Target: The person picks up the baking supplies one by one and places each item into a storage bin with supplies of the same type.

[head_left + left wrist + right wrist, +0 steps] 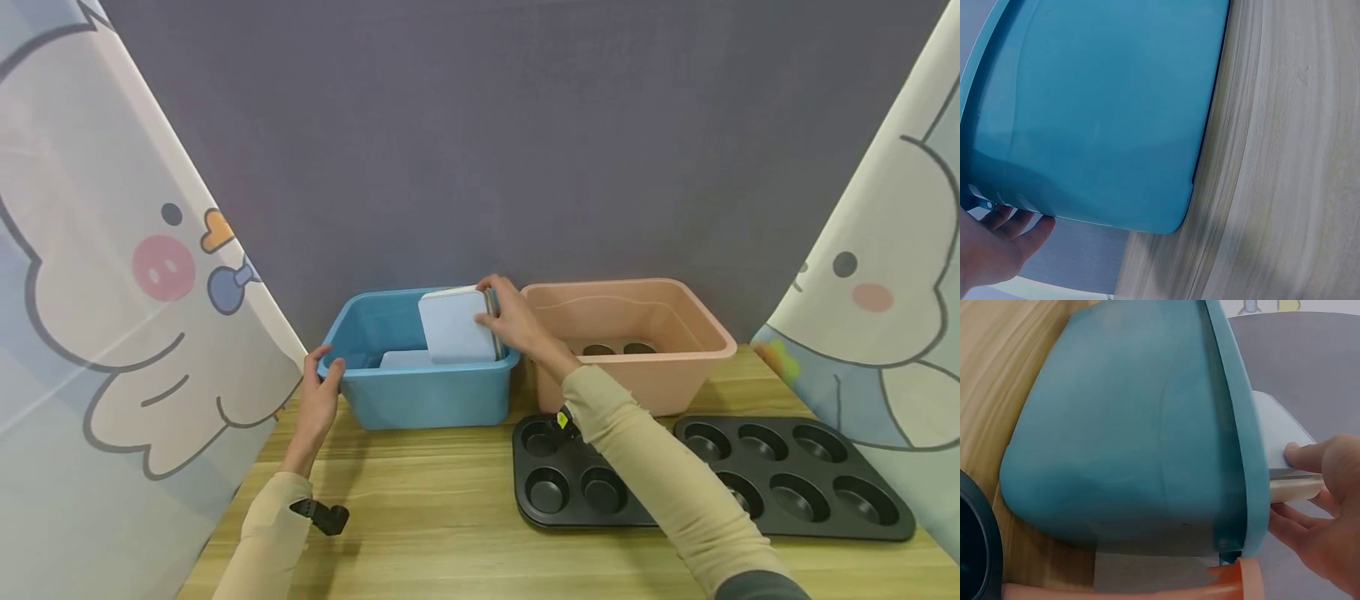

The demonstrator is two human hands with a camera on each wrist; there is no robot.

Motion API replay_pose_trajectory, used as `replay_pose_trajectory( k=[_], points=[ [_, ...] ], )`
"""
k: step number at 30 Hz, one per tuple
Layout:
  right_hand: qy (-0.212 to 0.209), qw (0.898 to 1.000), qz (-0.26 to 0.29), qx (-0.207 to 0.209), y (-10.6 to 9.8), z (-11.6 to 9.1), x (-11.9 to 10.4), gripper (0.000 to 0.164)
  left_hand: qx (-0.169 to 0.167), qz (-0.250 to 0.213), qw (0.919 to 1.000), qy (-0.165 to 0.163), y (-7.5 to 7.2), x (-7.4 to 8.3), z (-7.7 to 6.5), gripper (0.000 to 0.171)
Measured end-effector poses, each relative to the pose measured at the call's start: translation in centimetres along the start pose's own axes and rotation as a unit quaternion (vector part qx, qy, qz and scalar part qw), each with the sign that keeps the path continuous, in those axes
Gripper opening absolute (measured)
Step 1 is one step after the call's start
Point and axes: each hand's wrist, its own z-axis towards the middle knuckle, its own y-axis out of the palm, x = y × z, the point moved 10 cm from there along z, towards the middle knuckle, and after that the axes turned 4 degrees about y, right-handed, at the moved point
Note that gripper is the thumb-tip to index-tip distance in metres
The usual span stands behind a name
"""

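A blue plastic bin [427,400] stands on the table. My left hand [321,396] grips its left rim; in the left wrist view the fingers [1034,236] curl against the bin's outer side. At the bin's right end my right hand [513,317] holds a pale blue square notebook [456,327] with a cream edge, tilted upright and partly inside. In the right wrist view the thumb lies on the pale face of the notebook [1279,434], with fingers on the far side. Another pale flat piece [405,359] lies inside the bin; the front wall hides its lower part.
Right of the blue bin stands a pink bin [630,379] with dark round things [639,347] inside. Two black muffin pans [566,521] [847,527] lie in front, partly covered by my right sleeve. A grey backdrop [480,150] hangs behind, with printed side curtains [97,250].
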Motion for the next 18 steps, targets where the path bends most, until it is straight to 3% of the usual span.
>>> replay_pose_trajectory(
  k=[6, 10, 15, 18],
  points=[
    [0.008, 0.998, -0.052, -0.039, 1.2, -0.4, 0.7, 0.040, -0.004, -0.011, 0.9999, -0.001, 0.4, 0.1, 0.1, 0.061],
    [0.020, 0.996, -0.085, -0.034, 0.7, -0.6, 1.0, 0.043, -0.012, -0.019, 0.9997, -0.007, 0.7, 0.7, 0.0, 0.059],
    [0.034, 0.996, -0.074, -0.036, -0.5, -1.0, 1.3, 0.046, -0.013, -0.035, 0.9993, -0.006, 0.7, 2.8, -0.9, 0.057],
    [0.035, 0.997, -0.062, -0.036, -1.3, -1.4, 1.5, 0.044, -0.013, -0.038, 0.9992, -0.008, 0.6, 2.9, -0.9, 0.057]
  ],
)
